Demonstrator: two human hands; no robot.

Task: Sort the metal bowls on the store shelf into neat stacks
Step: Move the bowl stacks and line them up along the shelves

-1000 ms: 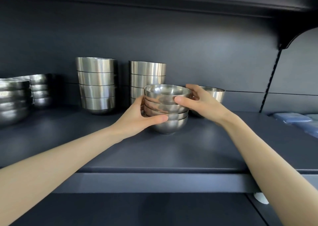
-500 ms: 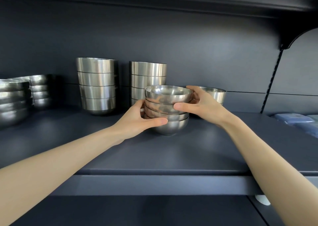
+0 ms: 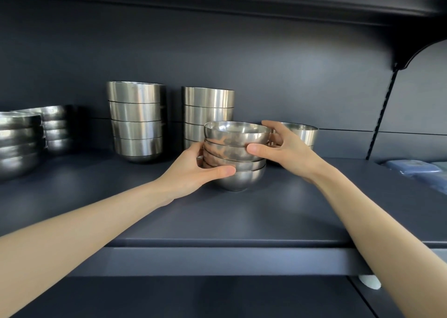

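The stack of round bowls (image 3: 235, 158), four deep and nested, stands near the middle of the shelf (image 3: 242, 216), in front of the other stacks. Its base looks to be on the shelf board, though I cannot rule out that it is just off it. The layers sit a little askew, with the rims not quite parallel.

Both hands are on it. The left hand (image 3: 191, 172) has its thumb laid across the front of the lowest bowl and its fingers curled round the far side (mostly hidden). The right hand (image 3: 287, 148) presses its thumb on the second bowl from the top, with its fingers wrapping behind the top rim. Each grip is closed on the stack, one low and one high.

Just behind it stands a tall stack of straight-sided bowls (image 3: 208, 109), with a second tall stack (image 3: 136, 121) to its left. Behind the right hand is a short pile (image 3: 302, 132), partly hidden. At the far left are two low stacks (image 3: 19, 143), and at the far right lie blue packs (image 3: 416, 170).

My judgement is that the sorting is well along, as no loose single bowl shows. What is left seems to be squaring this stack, setting it in line with the rest, and perhaps dealing with the short pile.
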